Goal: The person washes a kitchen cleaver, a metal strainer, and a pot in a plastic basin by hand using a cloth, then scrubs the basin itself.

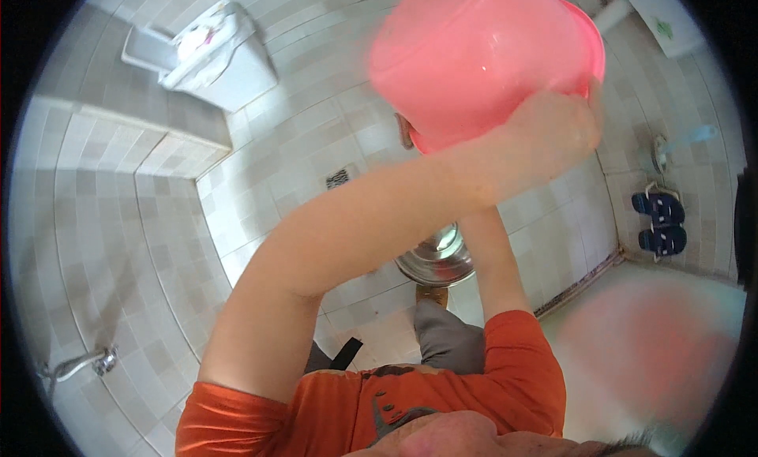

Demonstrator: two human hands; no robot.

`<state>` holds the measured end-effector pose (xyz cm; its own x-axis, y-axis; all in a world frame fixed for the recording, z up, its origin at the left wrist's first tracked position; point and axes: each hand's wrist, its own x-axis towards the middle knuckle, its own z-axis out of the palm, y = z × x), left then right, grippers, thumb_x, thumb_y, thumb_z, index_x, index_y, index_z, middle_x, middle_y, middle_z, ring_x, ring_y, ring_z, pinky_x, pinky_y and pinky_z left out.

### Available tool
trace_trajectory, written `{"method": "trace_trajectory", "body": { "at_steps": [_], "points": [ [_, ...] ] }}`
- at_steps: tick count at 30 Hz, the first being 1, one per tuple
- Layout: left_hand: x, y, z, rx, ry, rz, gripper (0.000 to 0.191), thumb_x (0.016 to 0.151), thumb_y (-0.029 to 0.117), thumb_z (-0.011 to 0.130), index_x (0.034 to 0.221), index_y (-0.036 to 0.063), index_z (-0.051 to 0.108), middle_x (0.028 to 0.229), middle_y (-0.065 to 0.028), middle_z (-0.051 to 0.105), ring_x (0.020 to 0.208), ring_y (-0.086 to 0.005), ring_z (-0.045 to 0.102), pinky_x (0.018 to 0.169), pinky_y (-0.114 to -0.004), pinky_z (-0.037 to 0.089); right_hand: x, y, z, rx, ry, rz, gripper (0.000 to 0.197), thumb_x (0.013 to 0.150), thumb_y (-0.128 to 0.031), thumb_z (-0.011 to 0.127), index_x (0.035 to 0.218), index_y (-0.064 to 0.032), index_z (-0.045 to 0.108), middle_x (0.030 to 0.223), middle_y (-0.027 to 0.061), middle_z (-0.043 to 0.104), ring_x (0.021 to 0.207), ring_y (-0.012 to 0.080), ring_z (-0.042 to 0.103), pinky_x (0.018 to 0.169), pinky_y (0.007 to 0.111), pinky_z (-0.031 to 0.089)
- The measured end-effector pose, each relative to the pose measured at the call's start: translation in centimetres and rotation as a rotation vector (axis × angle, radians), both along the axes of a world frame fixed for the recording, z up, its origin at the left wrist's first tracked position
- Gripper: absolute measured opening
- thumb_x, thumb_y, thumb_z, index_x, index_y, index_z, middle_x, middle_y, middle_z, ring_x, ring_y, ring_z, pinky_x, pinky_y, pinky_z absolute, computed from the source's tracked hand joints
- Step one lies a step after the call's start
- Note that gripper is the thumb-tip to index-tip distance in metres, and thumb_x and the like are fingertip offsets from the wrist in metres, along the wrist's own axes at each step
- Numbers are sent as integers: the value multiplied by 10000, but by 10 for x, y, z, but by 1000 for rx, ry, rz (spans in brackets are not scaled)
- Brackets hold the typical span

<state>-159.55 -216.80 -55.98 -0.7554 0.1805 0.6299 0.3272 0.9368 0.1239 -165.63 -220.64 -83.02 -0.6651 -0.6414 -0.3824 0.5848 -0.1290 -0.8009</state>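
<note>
A large pink plastic bucket (468, 60) is held up at the top of the view, tilted, with a brighter pink rim at its right side. My left hand (556, 119), blurred, grips that rim at the lower right. My left forearm crosses the middle of the view. Behind it runs my right forearm, and my right hand is hidden by the left arm and the bucket. Below the arms, a shiny stainless steel basin (435, 264) is partly covered by them. A small brown thing (404, 131) shows at the bucket's lower left edge; what it is stays unclear.
A white bin (237, 72) with a bag liner and its lid up stands at upper left. A floor drain (339, 178) lies amid the tiles. Dark blue slippers (660, 223) and a blue-handled brush (690, 138) are along the right wall. A metal tap (83, 365) juts out at lower left.
</note>
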Motion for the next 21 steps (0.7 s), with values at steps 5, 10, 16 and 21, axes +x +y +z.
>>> {"method": "trace_trajectory", "body": {
  "at_steps": [5,10,16,21],
  "points": [
    [77,-54,-2,142,-280,219,588,764,98,549,1250,-174,360,749,-154,633,636,-289,635,547,-405,506,44,-2,-39,120,-1,55,299,804,-137,618,1035,39,547,946,110,615,759,190,612,647,301,512],
    [204,-146,-51,665,136,626,572,843,191,559,1318,-42,340,855,-178,612,728,-292,623,628,-384,505,81,-15,-28,156,77,133,369,809,-188,644,1081,37,537,969,106,615,773,188,611,665,297,513],
    [423,-179,-123,1405,143,872,595,857,126,584,1334,-67,285,754,-58,624,559,-109,562,459,-227,439,131,-50,68,83,480,390,369,785,-137,620,1084,61,533,1010,140,627,871,206,623,753,337,511],
    [540,-159,-204,1783,12,1201,417,838,137,570,1200,-3,418,745,-80,584,496,-119,506,401,-266,398,232,-112,65,354,880,569,387,749,-138,622,1061,73,533,992,192,629,892,246,625,764,351,512]
  ]
}}
